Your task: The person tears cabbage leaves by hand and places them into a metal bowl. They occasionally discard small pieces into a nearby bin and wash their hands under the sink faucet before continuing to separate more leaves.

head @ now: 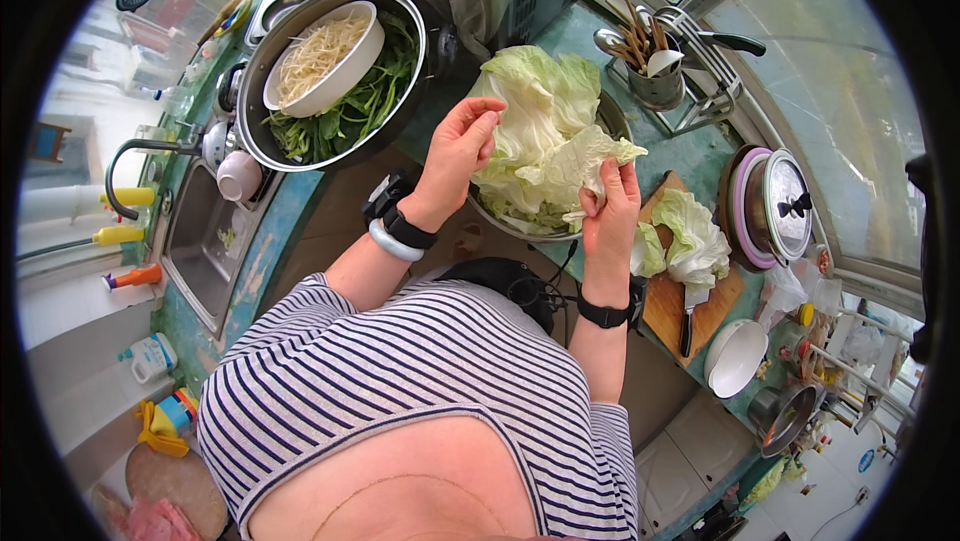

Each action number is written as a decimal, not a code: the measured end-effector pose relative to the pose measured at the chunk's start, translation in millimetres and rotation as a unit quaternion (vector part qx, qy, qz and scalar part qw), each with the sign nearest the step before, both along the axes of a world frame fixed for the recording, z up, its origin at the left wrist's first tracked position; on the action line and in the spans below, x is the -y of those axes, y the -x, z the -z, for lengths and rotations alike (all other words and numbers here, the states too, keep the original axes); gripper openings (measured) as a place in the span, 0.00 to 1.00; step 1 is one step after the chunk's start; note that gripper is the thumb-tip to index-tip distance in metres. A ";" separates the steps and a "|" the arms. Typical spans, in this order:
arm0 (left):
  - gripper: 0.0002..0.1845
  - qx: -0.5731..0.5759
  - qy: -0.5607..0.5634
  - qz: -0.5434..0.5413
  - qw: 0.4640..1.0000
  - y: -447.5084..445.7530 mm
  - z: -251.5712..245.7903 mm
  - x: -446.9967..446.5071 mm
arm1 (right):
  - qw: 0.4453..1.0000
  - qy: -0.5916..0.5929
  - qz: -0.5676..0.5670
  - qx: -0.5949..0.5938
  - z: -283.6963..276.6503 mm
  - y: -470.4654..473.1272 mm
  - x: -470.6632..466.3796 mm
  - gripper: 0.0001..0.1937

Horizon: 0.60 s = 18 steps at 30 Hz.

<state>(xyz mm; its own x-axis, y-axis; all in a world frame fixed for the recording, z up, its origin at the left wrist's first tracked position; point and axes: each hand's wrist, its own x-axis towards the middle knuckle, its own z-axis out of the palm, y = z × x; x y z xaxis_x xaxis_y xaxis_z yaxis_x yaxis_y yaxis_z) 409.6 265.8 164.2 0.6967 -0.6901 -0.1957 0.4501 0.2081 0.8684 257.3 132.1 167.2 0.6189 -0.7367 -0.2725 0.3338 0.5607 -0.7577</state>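
Observation:
Large pale green cabbage leaves [540, 120] are heaped in a round metal basin [551, 235] before me. My right hand [611, 199] pinches a torn leaf piece [585, 158] between thumb and fingers, over the basin's right side. My left hand [465, 136] is raised at the heap's left edge, thumb and fingertips close together; whether a scrap is between them is unclear. On a wooden cutting board [701, 319] to the right lie more cabbage leaves [694, 237] and a knife with a black handle [686, 331], its blade partly under a leaf.
Upper left, a large pan [247, 120] holds leafy greens [330, 128] and a white bowl of bean sprouts [322, 57]. A sink [214, 241] lies left. To the right stand a utensil holder [656, 87], a lidded pot [787, 203] and a white bowl [735, 357].

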 end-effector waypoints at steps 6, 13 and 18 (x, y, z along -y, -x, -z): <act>0.14 -0.175 0.058 0.114 0.976 17.9 -7.1 -16.8 | 0.993 0.114 0.006 -0.010 -30.7 16.0 -16.4 0.10; 0.31 0.144 -0.019 0.135 0.980 30.0 -18.7 -10.7 | 0.997 0.068 -0.019 -0.042 -31.7 14.5 -5.8 0.08; 0.36 0.182 0.031 0.203 0.962 43.4 -27.4 4.3 | 0.997 0.020 -0.062 -0.045 -36.5 20.9 -17.6 0.09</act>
